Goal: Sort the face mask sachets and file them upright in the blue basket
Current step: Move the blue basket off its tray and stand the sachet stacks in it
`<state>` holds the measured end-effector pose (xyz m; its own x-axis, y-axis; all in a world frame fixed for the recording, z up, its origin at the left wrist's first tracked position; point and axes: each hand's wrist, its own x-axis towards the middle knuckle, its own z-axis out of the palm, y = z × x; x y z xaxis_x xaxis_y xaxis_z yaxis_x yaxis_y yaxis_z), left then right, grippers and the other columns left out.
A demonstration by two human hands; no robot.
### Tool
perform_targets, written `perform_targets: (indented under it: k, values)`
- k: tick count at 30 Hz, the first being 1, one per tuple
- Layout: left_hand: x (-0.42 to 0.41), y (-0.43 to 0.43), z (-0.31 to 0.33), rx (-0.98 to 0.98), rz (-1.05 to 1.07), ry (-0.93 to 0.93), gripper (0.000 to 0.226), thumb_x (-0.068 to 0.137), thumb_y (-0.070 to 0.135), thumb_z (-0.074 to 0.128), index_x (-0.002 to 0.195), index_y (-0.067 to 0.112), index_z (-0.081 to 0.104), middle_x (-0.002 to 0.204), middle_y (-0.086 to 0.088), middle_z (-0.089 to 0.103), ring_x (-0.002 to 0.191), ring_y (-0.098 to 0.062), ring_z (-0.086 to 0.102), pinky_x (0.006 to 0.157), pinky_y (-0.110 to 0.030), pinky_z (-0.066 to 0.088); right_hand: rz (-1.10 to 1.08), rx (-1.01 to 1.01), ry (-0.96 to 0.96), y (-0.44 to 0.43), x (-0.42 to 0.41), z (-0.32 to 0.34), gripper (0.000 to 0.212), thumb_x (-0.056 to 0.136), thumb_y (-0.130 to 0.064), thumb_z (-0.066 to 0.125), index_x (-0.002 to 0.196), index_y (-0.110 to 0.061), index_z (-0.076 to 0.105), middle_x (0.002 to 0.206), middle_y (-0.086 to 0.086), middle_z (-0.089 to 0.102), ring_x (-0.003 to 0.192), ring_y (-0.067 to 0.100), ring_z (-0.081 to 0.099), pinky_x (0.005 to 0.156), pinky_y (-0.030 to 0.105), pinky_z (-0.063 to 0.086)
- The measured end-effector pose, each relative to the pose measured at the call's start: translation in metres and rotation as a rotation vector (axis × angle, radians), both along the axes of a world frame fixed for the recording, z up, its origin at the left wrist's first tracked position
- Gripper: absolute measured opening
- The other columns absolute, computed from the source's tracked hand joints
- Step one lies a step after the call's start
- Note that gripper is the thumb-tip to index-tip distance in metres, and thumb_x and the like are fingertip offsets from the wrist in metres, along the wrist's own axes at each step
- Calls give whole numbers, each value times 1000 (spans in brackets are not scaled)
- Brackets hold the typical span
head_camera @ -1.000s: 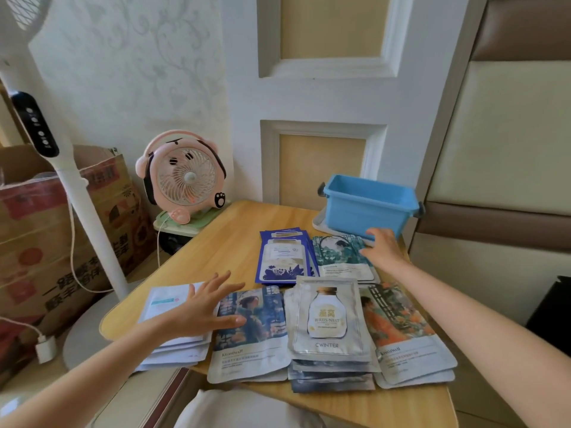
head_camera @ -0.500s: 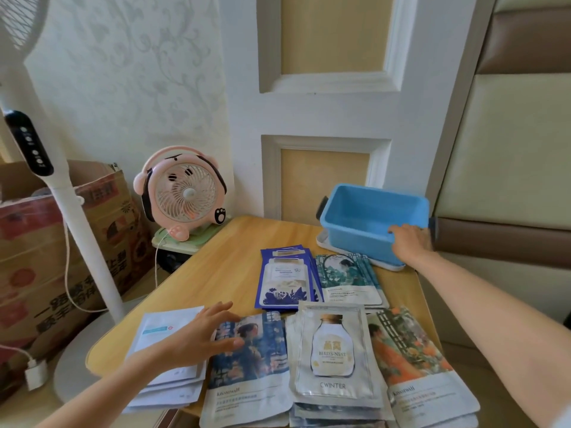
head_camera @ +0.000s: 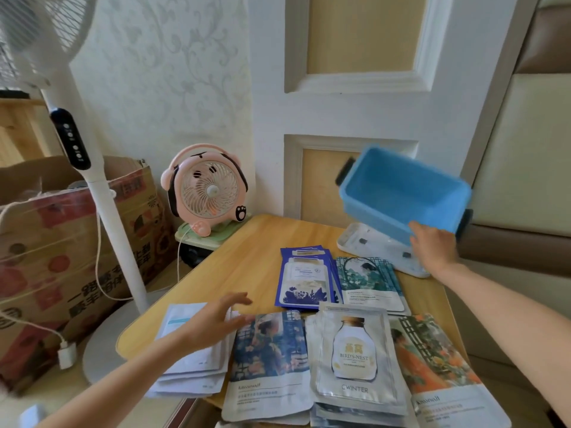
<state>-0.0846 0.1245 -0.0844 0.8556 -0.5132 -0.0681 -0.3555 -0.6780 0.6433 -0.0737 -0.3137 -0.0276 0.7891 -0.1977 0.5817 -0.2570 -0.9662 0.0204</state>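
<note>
Blue plastic is up in the air now: the rectangular blue plastic basket (head_camera: 401, 193), which half a second ago sat level on its flat white plastic tray (head_camera: 364, 242) at the far right corner of the pale wooden tabletop (head_camera: 247, 251), has been lifted off it and tipped, its empty mouth turned toward the person. The right hand (head_camera: 434, 250) holds it by the near wall at the right end, fingers closed on the plastic. The left hand (head_camera: 213, 319) has barely shifted: it is spread, fingers apart and holding nothing, over the stack of plain white sachets (head_camera: 185, 366) at the near left corner, and I cannot tell whether it touches them. I would say the sorting looks finished and the filing is about to start, since no sachet is in the basket yet. The dark blue flower-print sachets (head_camera: 304, 282) and the teal garden-print sachets (head_camera: 370, 282) lie mid-table, just beside each other. The silver bottle-print sachets (head_camera: 355, 350) sit in the front row, whose piles run past the near edge and could slide off at a careless sweep. Bare wood shows only along the far edge and down the left side, the likeliest landing spot. The round pink desk fan (head_camera: 207, 189) stands off the far left corner, clear of the hands.
</note>
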Motion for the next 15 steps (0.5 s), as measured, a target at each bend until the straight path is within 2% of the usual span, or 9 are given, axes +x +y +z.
perform_targets:
  k: [3, 5, 6, 8, 10, 11, 13, 15]
  values:
    - [9, 2, 10, -311, 231, -57, 51, 85, 48, 45, 130, 22, 43, 137, -3, 46, 127, -17, 43, 105, -30, 35, 220, 77, -175, 58, 10, 18, 12, 72, 9, 57, 82, 4, 61, 55, 26, 58, 45, 39, 58, 48, 30, 34]
    - [18, 7, 24, -573, 388, -69, 51, 95, 36, 41, 138, 10, 34, 132, -2, 44, 123, -15, 43, 104, -29, 34, 358, 114, -128, 105, 20, 27, 15, 75, 4, 57, 88, 2, 63, 59, 26, 61, 51, 37, 60, 52, 30, 33]
    - [22, 10, 31, -683, 450, -75, 54, 95, 39, 39, 140, 10, 31, 134, 0, 42, 123, -13, 41, 106, -30, 32, 416, 124, -60, 130, 24, 28, 17, 78, 4, 55, 92, 1, 63, 63, 25, 62, 56, 35, 61, 54, 31, 34]
    - [28, 21, 42, -859, 510, -95, 56, 90, 54, 35, 133, 18, 38, 135, 2, 42, 125, -12, 40, 109, -36, 32, 552, 74, 23, 180, 31, 22, 18, 74, 9, 54, 88, 0, 62, 58, 20, 60, 52, 30, 60, 50, 29, 33]
    - [32, 31, 48, -999, 543, -112, 39, 93, 52, 31, 114, 24, 47, 122, 2, 50, 115, -11, 47, 101, -34, 37, 703, -41, 33, 229, 36, 9, 23, 63, 15, 58, 77, -3, 58, 46, 10, 52, 39, 22, 52, 42, 25, 29]
    - [35, 38, 48, -1024, 584, -128, 35, 95, 49, 31, 111, 22, 49, 113, 1, 55, 107, -11, 52, 94, -31, 41, 740, -79, 57, 250, 40, 0, 23, 66, 16, 57, 81, -3, 58, 51, 11, 56, 43, 24, 56, 43, 27, 33]
    - [42, 55, 40, -1011, 695, -105, 36, 96, 43, 39, 117, 16, 48, 101, 1, 59, 89, -10, 56, 77, -27, 45, 734, -62, 194, 283, 46, -16, 25, 84, 10, 44, 102, -3, 56, 81, 21, 67, 73, 34, 65, 57, 35, 40]
    - [50, 73, 28, -924, 762, -10, 37, 95, 35, 49, 122, 10, 47, 108, -5, 62, 88, -13, 58, 75, -28, 47, 691, -20, 307, 298, 52, -28, 21, 93, -2, 40, 109, -8, 52, 98, 21, 65, 90, 37, 63, 65, 34, 38]
